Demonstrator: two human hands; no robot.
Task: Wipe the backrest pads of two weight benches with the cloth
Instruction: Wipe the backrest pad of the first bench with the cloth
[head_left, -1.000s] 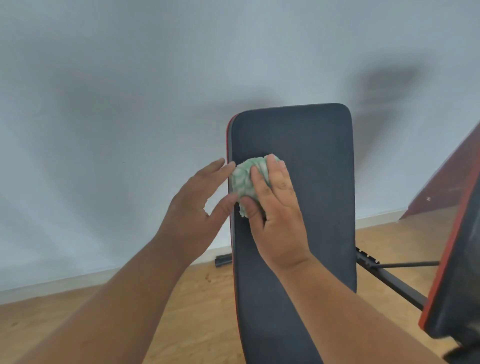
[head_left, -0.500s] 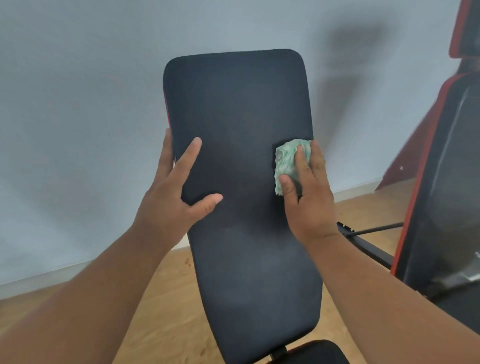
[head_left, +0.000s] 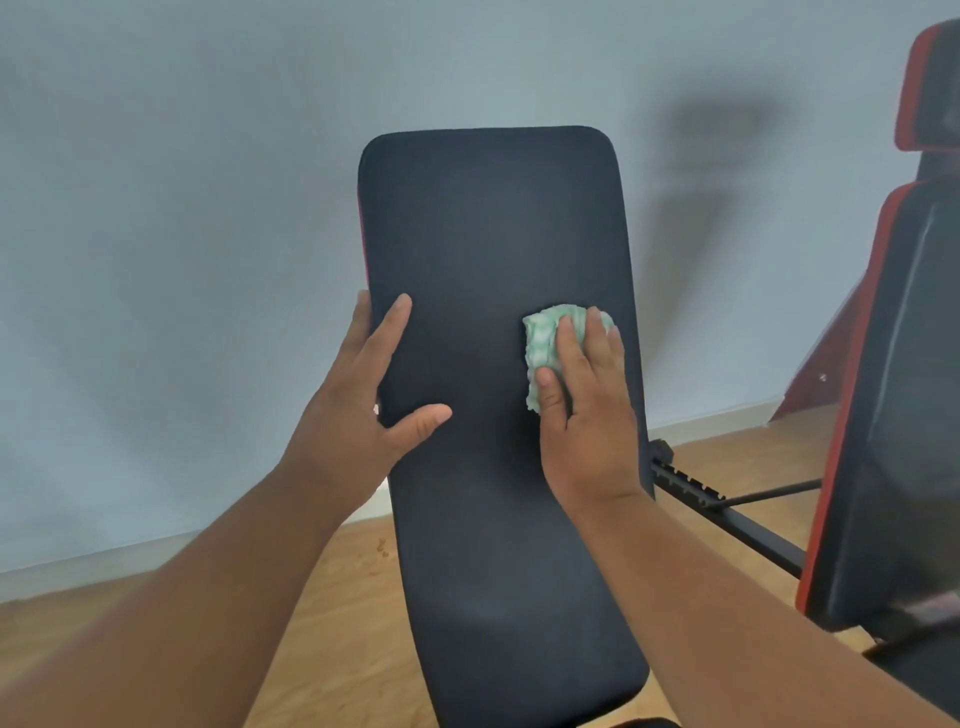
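A black backrest pad (head_left: 488, 234) with a thin red side edge stands upright and slightly tilted in the middle of the view. My right hand (head_left: 587, 410) presses a crumpled green-and-white cloth (head_left: 545, 343) flat against the pad's right side at mid height. My left hand (head_left: 363, 400) grips the pad's left edge, thumb and forefinger spread on the front face, the other fingers hidden behind it. A second backrest pad (head_left: 898, 415), black with red trim, stands at the far right, partly cut off by the frame.
A pale blue wall (head_left: 182, 234) rises close behind the bench. The floor (head_left: 332, 587) is light wood. A black metal frame bar (head_left: 727, 514) with notches runs between the two benches.
My right hand has carried the cloth from the pad's left edge across to its right side and slightly down. My left hand shifted onto the left edge. The view dropped and swung right.
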